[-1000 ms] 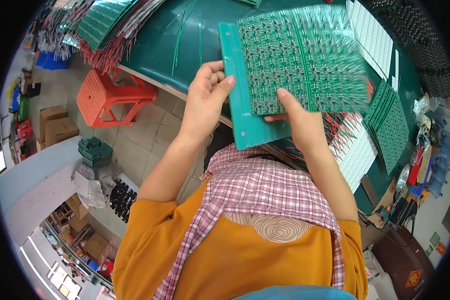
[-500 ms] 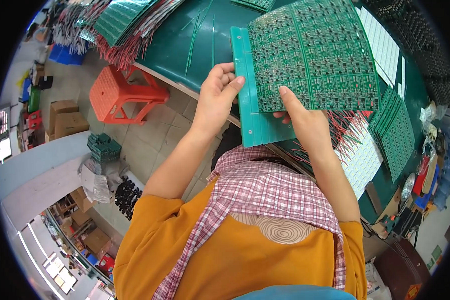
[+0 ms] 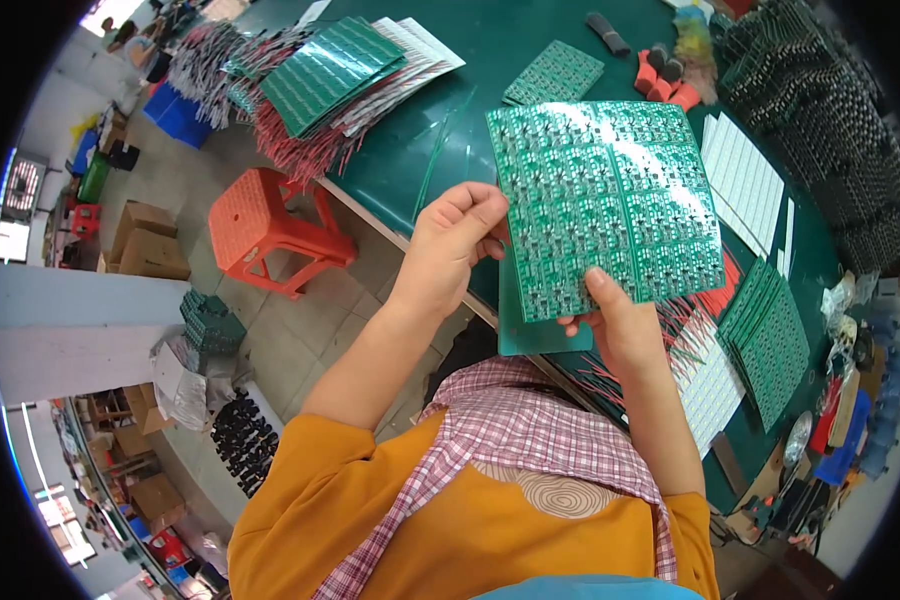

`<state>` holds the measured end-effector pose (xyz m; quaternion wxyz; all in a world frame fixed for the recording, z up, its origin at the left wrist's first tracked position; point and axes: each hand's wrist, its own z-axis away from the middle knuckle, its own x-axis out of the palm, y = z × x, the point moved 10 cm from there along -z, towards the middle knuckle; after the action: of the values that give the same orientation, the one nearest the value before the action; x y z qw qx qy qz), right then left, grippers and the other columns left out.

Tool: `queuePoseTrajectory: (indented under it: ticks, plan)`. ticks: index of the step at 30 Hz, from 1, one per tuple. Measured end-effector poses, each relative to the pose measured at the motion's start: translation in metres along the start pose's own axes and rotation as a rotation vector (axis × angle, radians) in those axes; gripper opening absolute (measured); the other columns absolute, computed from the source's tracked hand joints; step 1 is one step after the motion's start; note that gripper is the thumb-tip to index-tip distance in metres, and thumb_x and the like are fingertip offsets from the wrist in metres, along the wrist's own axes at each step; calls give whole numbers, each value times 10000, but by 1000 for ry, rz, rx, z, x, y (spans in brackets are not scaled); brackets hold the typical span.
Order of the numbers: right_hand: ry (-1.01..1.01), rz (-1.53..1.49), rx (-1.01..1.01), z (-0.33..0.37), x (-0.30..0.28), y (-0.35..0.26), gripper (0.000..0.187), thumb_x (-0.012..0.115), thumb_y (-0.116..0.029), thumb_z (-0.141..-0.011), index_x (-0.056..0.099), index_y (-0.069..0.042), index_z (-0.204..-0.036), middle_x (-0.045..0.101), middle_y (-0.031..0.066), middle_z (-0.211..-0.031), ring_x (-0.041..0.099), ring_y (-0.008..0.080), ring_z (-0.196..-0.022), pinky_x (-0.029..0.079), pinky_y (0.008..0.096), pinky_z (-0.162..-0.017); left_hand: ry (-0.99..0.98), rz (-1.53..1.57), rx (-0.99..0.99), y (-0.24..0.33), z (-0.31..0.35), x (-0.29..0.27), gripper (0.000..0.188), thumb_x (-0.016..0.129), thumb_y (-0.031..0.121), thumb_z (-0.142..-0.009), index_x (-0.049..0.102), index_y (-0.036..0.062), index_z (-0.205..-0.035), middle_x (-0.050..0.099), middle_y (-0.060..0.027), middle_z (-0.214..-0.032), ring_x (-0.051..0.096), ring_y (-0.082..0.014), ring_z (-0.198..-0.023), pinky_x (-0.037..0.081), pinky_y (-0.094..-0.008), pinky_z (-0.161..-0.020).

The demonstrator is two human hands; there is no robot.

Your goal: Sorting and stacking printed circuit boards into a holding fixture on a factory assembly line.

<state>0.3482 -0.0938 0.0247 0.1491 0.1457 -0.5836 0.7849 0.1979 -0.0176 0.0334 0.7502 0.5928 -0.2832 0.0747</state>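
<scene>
A green circuit board panel [image 3: 570, 215], covered in rows of small parts, is held up in front of me, with light glaring off its right half. My right hand [image 3: 620, 325] grips its lower edge, thumb on the face and fingers underneath. At the left edge, my left hand [image 3: 455, 235] is closed with thumb and fingers pinched at the panel's side. Below and behind the panel, a plain green board [image 3: 540, 338] shows at the table's near edge; the panel hides most of it. Red wires [image 3: 685, 340] and a white panel [image 3: 710, 385] lie just right of my right hand.
Stacked green panels [image 3: 335, 70] with red and white wires stand far left on the green table [image 3: 400, 140]. More green boards [image 3: 770, 345] lie at right, another board stack [image 3: 555, 72] beyond. Dark strips [image 3: 820, 130] pile at far right. A red stool [image 3: 275, 225] stands left.
The circuit panel has tilted and shifted off the plain green board, whose screwed left strip no longer shows. Both hands appear lower in view, and more of the far table shows.
</scene>
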Motion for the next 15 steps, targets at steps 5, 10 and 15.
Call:
queuePoseTrajectory:
  ticks: [5,10,15]
  plan:
    - [94,379,-70,7,2,-14,251,573,-207,-903,602,14,-1019,650,94,-928,632,186,-726,501,297,-632,31,-183,89,13,-8,-3,83,590,125,-890,558,48,-893,580,0,-717,549,-82,-625,438,-204,-578]
    - [114,397,-135,12,5,-12,248,566,-193,-902,602,25,-1013,647,96,-921,612,187,-772,493,303,-683,180,-247,384,44,11,0,112,555,135,-916,529,41,-862,562,-7,-725,528,-70,-616,457,-219,-584]
    - [285,-90,-168,9,-43,-12,333,522,-181,-914,478,11,-1183,599,115,-1017,593,193,-707,480,294,-534,160,-178,174,18,-33,-16,100,545,131,-918,512,41,-889,560,-21,-706,525,-76,-598,450,-224,-533]
